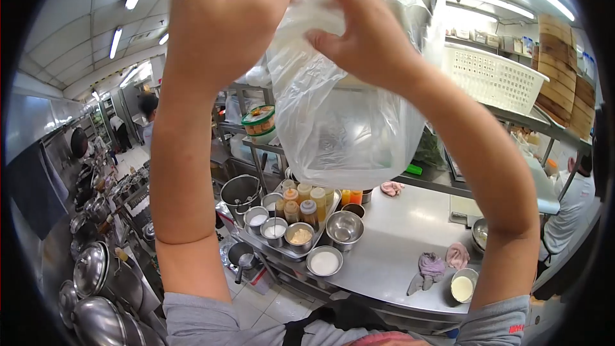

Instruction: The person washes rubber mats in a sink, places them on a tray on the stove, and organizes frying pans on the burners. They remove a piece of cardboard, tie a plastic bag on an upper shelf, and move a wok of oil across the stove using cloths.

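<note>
1. Head view: seemingly handling the clear plastic bag [301, 112], raised above counter level.
2. Left hand [234, 19]: curled, cropped; hold impossible to tell.
3. Right hand [368, 38]: half open, thumb apart, over bag.
4. Probably calls for steadying the bag's top.

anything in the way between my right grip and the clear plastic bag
Nothing visible: the right grip is right in front of the upper part of the clear plastic bag. Whether they touch is unclear.
</note>
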